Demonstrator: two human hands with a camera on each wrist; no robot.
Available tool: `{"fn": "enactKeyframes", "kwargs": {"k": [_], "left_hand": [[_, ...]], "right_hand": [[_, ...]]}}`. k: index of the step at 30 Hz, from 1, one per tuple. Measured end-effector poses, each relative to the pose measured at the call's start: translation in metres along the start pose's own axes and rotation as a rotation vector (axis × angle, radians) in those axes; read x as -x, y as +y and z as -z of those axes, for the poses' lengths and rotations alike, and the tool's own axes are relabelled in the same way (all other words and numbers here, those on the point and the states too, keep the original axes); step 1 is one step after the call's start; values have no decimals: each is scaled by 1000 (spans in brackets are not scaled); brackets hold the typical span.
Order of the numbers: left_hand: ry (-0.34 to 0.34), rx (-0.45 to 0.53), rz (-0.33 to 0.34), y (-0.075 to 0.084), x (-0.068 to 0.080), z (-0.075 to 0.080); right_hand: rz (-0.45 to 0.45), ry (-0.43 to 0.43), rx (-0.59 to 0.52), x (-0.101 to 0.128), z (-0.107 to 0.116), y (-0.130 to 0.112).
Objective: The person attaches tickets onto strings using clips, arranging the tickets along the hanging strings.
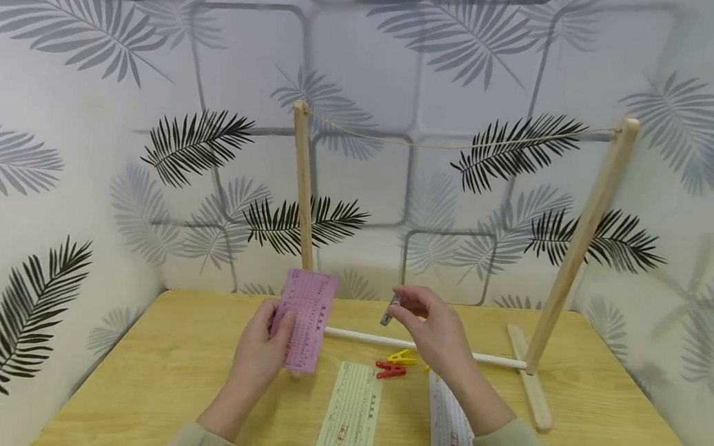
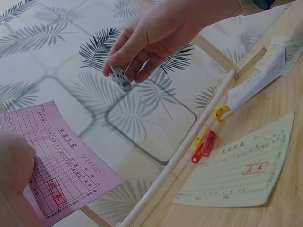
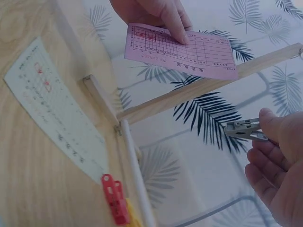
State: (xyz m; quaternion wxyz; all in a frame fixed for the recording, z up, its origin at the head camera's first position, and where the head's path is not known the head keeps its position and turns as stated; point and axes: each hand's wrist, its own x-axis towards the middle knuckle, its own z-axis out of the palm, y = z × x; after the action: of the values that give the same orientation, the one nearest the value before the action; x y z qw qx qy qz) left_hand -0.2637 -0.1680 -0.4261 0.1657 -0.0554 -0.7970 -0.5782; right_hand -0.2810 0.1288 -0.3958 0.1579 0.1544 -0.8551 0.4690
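My left hand (image 1: pixel 264 344) holds a pink receipt slip (image 1: pixel 308 320) by its edge, thumb on the printed face, raised over the table. To its right, my right hand (image 1: pixel 433 325) pinches a grey clothespin (image 3: pixel 244 128) between thumb and fingertips, its nose pointing away from the palm. Slip and clothespin are apart. Below them a pale green slip (image 1: pixel 351 413) lies on the table, with a red clothespin (image 1: pixel 391 370) and a yellow clothespin (image 1: pixel 402 357) just beyond its far edge. A white slip (image 1: pixel 448 416) lies partly hidden under my right forearm, another yellow clip (image 2: pixel 221 112) at its end.
A wooden rack stands behind the hands, with a left post (image 1: pixel 305 185), a right post (image 1: pixel 582 246) and a thin string (image 1: pixel 424 145) sagging between their tops. A white bar (image 1: pixel 374 337) joins the posts low down. The right foot (image 1: pixel 534 394) reaches forward on the table (image 1: pixel 153 374).
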Motion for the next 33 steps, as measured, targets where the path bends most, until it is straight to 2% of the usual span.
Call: {"fn": "enactKeyframes", "kwargs": {"k": [5, 11, 16, 23, 33], "left_hand": [[3, 42, -44, 6, -4, -2], [-2, 83, -81, 18, -13, -6], [-10, 125, -114, 30, -20, -10], [-22, 178, -140, 42, -25, -15], [-5, 206, -160, 51, -39, -23]], "right_hand": [[113, -6, 35, -13, 12, -21], [254, 24, 123, -33, 31, -51], [329, 39, 159, -51, 45, -80], [395, 47, 192, -70, 59, -113], [406, 57, 228, -100, 74, -147]]}}
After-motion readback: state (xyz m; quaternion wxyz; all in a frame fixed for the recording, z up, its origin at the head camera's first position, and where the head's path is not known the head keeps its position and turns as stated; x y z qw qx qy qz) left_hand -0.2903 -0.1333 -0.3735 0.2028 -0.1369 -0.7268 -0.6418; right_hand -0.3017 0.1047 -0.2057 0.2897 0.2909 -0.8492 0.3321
